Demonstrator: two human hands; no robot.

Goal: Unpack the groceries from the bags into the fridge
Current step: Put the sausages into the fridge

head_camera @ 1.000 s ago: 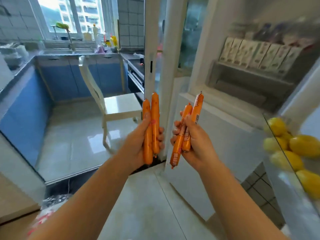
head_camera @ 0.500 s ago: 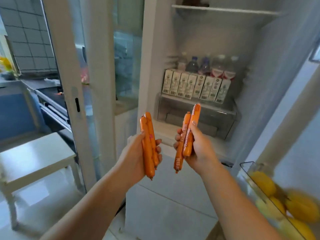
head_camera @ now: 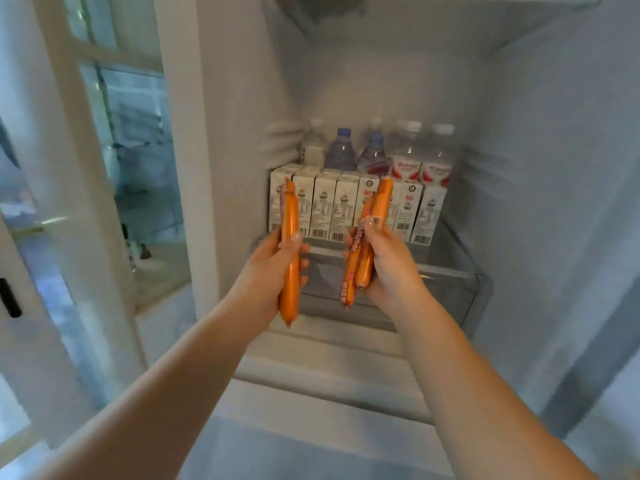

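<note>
Now, our hands: both raised mid-frame in front of the open fridge (head_camera: 540,209), well apart from each other
left hand (head_camera: 273,271): we have it curled round orange sausages (head_camera: 289,251) held upright, thumb on the front; looks like two sticks overlapping, can't tell for sure, top end in front of the leftmost carton
right hand (head_camera: 388,265): fingers wrapped round two wrapped sausages (head_camera: 367,244), tilted slightly, tops leaning right; the left one carries red print and hangs lower, the right one reaches higher
milk cartons (head_camera: 349,209): white row standing side by side on the shelf, centre of frame, right behind both handfuls
water bottles (head_camera: 377,150): lined up behind the cartons; two blue-capped in the middle, white-capped ones with red labels at right, one more at far left
clear drawer (head_camera: 446,289): below the carton shelf, behind and under our hands, contents too blurred to tell
upper shelf (head_camera: 433,5): top edge of frame, only its underside visible
glass door (head_camera: 104,168): white-framed, left side of frame, blurred room behind it
</note>
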